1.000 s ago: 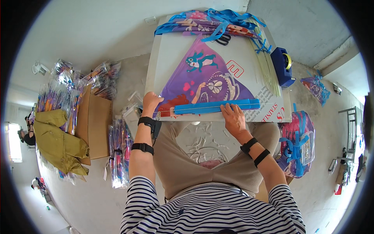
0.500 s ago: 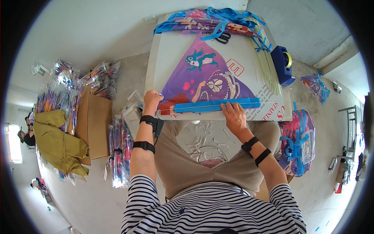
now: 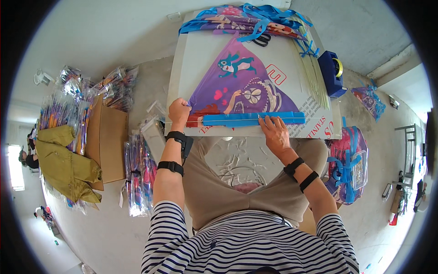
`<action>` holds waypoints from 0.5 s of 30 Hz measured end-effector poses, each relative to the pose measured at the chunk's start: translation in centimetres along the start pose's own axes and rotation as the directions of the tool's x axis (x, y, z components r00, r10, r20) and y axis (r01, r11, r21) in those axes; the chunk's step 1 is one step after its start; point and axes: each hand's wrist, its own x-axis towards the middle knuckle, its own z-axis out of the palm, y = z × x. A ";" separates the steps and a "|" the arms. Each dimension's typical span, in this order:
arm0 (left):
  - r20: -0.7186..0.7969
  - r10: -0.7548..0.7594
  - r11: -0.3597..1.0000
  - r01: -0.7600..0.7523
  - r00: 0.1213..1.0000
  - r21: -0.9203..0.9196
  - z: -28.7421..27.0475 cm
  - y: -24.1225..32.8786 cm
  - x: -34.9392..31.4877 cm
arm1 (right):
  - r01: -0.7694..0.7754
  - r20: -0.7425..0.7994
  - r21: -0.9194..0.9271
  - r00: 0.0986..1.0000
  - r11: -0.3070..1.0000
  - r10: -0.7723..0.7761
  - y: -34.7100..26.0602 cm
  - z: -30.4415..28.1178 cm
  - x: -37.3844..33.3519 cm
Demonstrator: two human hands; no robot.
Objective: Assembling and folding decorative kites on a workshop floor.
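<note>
A triangular purple kite sail (image 3: 228, 86) printed with cartoon figures lies flat on the board, point away from me. Along its near edge runs a blue fabric strip (image 3: 237, 119), with a thin white rod (image 3: 216, 120) lying lengthwise over it. My left hand (image 3: 179, 112) is closed at the sail's left corner, and a bit of purple fabric shows at its fingers. My right hand (image 3: 275, 131) rests toward the strip's right end, fingers stretched out and flat on the strip and rod.
More kite sails with blue ribbons (image 3: 242, 23) are heaped at the board's far edge, near black scissors (image 3: 262, 40). A bundle of pale rods (image 3: 315, 77) and a blue tape dispenser (image 3: 332, 75) sit at the right. Packed kites (image 3: 139, 176) and a cardboard box (image 3: 112, 141) stand left.
My left hand has shifted slightly away from me with the sail corner. The rod now lies straighter along the blue strip and shows past my left wrist. My right hand stays almost still.
</note>
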 end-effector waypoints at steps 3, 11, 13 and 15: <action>-0.080 0.040 0.998 -0.036 0.996 0.052 -0.1 0.6 -0.8 | 0.009 0.000 0.001 1.000 1.000 -0.009 0.0 0.1 0.0; -0.238 0.179 0.979 -0.196 0.955 -0.050 -5.0 -3.3 -1.2 | 0.025 0.000 0.005 1.000 1.000 -0.025 -0.1 0.2 0.0; -0.263 0.124 0.992 -0.128 0.957 0.002 -7.1 -4.8 -2.9 | 0.017 -0.008 -0.010 1.000 1.000 -0.017 -0.1 0.2 0.0; -0.269 0.124 0.992 -0.123 0.955 0.021 -8.0 -5.8 -5.1 | 0.030 -0.022 -0.016 0.999 0.999 -0.030 -0.2 0.1 0.1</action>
